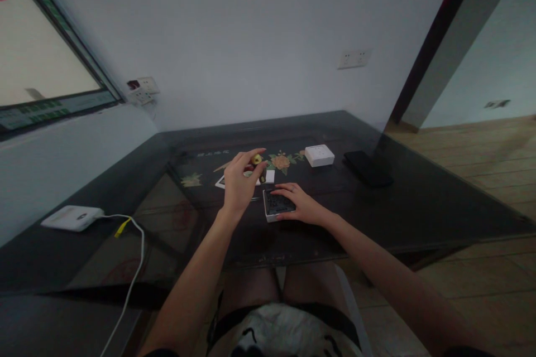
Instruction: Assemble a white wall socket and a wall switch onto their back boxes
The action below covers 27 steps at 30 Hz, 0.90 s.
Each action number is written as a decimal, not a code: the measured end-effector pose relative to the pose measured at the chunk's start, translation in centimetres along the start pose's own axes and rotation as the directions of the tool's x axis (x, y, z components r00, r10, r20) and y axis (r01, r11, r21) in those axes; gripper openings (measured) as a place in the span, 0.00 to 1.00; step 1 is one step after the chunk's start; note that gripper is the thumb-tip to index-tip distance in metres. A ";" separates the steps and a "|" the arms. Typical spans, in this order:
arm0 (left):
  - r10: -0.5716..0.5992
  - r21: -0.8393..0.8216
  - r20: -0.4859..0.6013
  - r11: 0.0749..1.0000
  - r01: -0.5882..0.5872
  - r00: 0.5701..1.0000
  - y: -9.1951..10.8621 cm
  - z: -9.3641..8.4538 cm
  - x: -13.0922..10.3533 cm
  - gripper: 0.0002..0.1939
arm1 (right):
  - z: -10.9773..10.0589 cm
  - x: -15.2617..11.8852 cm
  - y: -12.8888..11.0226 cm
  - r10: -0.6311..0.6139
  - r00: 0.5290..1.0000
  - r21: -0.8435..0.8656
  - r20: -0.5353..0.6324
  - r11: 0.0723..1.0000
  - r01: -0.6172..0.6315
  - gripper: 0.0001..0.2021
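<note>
My right hand [302, 206] lies over a small white box with a black inside [273, 204] near the table's front edge. Its thumb is at the near side and its fingers reach across the top. My left hand [240, 178] is raised above the table, thumb and forefinger curved and apart. A small yellow patch [257, 159] shows through that gap; whether it is a print on the tabletop or a loose thing I cannot tell. White papers or cards [270, 177] lie behind and below the left hand, partly hidden by it.
A white box lid [320, 155] sits at the back right, with a black phone-like slab [368, 168] beyond it. At the left lies a white flat device [73, 217] with a white cable [141, 245] hanging over the edge. The dark table [326, 234] meets a wall behind.
</note>
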<state>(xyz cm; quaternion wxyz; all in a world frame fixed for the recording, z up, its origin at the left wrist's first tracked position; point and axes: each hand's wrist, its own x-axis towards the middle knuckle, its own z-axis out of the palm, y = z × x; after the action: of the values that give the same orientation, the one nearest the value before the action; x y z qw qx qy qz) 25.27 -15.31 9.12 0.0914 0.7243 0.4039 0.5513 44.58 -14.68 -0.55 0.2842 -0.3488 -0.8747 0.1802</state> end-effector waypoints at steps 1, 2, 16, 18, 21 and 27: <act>-0.014 -0.044 0.044 0.999 0.016 0.999 -0.2 -0.1 0.1 0.16 | 0.0 0.0 0.0 -0.001 1.000 -0.001 -0.001 1.000 0.001 0.32; -0.023 -0.088 0.094 0.996 0.032 0.995 -0.4 -0.2 0.2 0.18 | 0.0 0.0 0.1 -0.001 1.000 -0.004 -0.001 1.000 0.001 0.32; 0.019 -0.070 -0.003 0.997 -0.019 1.000 -0.2 0.2 0.3 0.12 | -0.1 0.0 -0.2 0.011 1.000 -0.005 0.004 1.000 -0.011 0.32; 0.011 -0.131 0.107 0.991 0.004 0.994 -0.1 -0.1 0.3 0.15 | -0.1 0.0 -0.2 0.007 1.000 -0.008 0.002 1.000 -0.007 0.32; 0.036 -0.094 0.170 0.995 -0.021 0.985 0.2 -0.3 0.3 0.14 | -0.1 0.1 -0.1 -0.002 1.000 -0.013 0.000 1.000 0.002 0.32; 0.061 0.049 -0.085 0.997 -0.057 0.995 0.1 0.2 0.3 0.06 | 0.0 0.1 -0.1 0.008 1.000 -0.016 0.001 1.000 -0.008 0.32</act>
<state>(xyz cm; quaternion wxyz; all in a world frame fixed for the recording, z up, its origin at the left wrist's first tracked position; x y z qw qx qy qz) 25.54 -15.10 9.28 0.0408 0.7134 0.3985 0.5749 44.46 -14.70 -0.43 0.2802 -0.3543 -0.8749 0.1746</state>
